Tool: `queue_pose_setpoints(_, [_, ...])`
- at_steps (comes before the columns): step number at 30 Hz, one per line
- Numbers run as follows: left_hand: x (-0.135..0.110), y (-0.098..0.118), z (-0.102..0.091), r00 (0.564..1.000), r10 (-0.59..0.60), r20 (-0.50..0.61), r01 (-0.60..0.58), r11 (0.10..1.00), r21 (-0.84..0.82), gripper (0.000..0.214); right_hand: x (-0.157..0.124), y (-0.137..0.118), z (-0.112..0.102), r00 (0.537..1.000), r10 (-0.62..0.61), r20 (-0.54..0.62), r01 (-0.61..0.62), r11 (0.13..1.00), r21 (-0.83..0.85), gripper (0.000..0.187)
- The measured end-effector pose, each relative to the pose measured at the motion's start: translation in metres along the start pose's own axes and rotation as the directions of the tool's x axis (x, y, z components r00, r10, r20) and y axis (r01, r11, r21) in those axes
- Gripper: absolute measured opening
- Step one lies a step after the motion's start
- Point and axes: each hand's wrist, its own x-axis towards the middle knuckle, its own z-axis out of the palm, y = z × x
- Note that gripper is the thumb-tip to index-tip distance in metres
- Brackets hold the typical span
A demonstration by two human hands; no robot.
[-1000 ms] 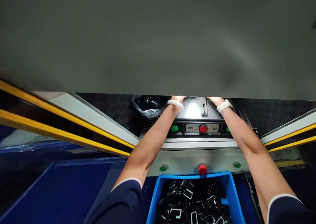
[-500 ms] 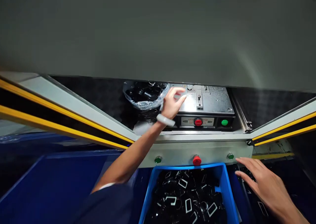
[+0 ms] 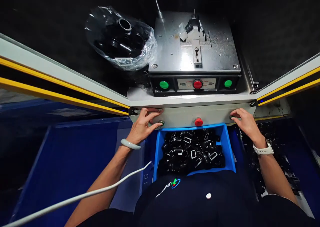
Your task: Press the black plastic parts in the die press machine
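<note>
Now both hands rest on the pale front panel (image 3: 180, 115) of the machine, each grip spread and pinching nothing. The left hand (image 3: 143, 127) lies with its fingertips at the left green push-button (image 3: 161, 123); the right hand (image 3: 246, 125) half covers the right green push-button (image 3: 231, 118). Both buttons sit level along the panel's long horizontal axis, facing up, a red button (image 3: 198, 122) midway.
</note>
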Motion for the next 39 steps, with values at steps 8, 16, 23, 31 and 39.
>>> queue_pose_setpoints(8, [-0.01, 0.02, 0.007, 0.99, -0.054, -0.132, 0.08, 0.976, 0.204, 0.042, -0.012, -0.005, 0.019, 0.978, 0.014, -0.209, -0.032, 0.996, -0.081, 0.011])
queue_pose_setpoints(16, [-0.008, 0.068, 0.061, 0.755, 0.539, 0.374, -0.613, 0.782, 0.111, 0.032, -0.065, -0.07, 0.095, 0.934, 0.133, 0.332, 0.022, 0.905, -0.424, 0.029])
queue_pose_setpoints(23, [-0.004, 0.083, 0.091, 0.643, 0.438, 0.628, -0.722, 0.619, 0.309, 0.021, -0.057, -0.067, 0.13, 0.891, 0.239, 0.386, -0.007, 0.857, -0.515, 0.045])
queue_pose_setpoints(31, [-0.032, 0.082, 0.056, 0.947, 0.241, 0.21, -0.256, 0.965, 0.047, 0.026, -0.071, -0.068, 0.104, 0.916, 0.167, 0.364, 0.031, 0.877, -0.479, 0.025])
queue_pose_setpoints(39, [-0.027, 0.092, 0.03, 0.912, -0.186, 0.365, 0.403, 0.251, -0.88, 0.047, -0.082, -0.061, 0.08, 0.961, 0.049, 0.273, -0.02, 0.994, -0.107, 0.027])
